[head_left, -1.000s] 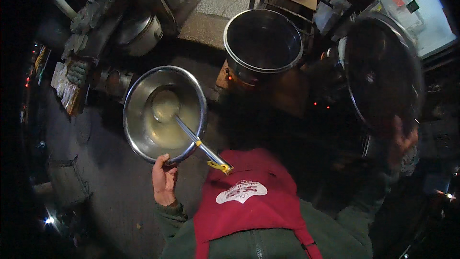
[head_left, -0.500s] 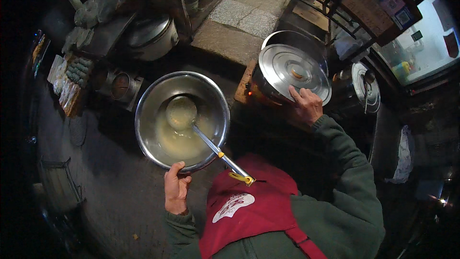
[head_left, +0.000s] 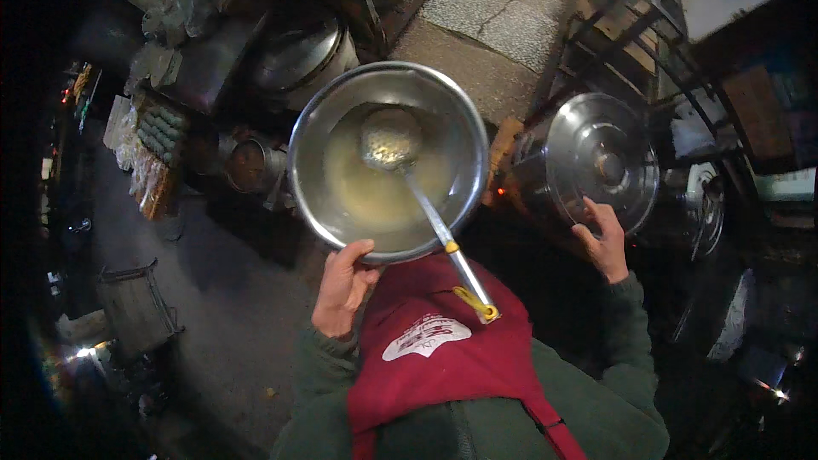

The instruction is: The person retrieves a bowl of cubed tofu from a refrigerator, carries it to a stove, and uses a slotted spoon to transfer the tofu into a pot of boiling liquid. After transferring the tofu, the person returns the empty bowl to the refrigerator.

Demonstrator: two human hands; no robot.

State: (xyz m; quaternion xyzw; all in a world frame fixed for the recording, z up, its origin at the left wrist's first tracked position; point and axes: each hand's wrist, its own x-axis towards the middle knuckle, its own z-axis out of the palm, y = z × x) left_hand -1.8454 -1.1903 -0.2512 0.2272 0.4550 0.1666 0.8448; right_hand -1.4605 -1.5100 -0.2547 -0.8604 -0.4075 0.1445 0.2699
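Note:
My left hand point(head_left: 341, 290) grips the near rim of a wide steel bowl point(head_left: 317, 162), thumb over the edge. Pale yellowish liquid point(head_left: 366, 200) fills the bowl's bottom. A ladle with a pitted-looking head point(head_left: 430, 209) leans in it; its metal handle crosses the near right rim toward my red apron point(head_left: 503, 324), with a yellow loop at the end. To the right, a round metal lid point(head_left: 579, 140) covers a dark-sided pot point(head_left: 530, 175). My right hand point(head_left: 607, 247) is at the lid's near edge, thumb and forefinger apart; contact with it is unclear.
Another large lidded pot point(head_left: 311, 51) stands beyond the bowl to the left. Small metal containers point(head_left: 251, 166) and stacked egg trays point(head_left: 158, 132) are at left. A smaller lidded pot point(head_left: 705, 204) stands far right, near a dark rack point(head_left: 635, 30). A low stool point(head_left: 141, 307) is lower left.
The bowl, with the ladle in it, shows larger and farther up and right. The lid, earlier offset from the pot's far rim, now covers it. My right hand's fingers have loosened at its edge.

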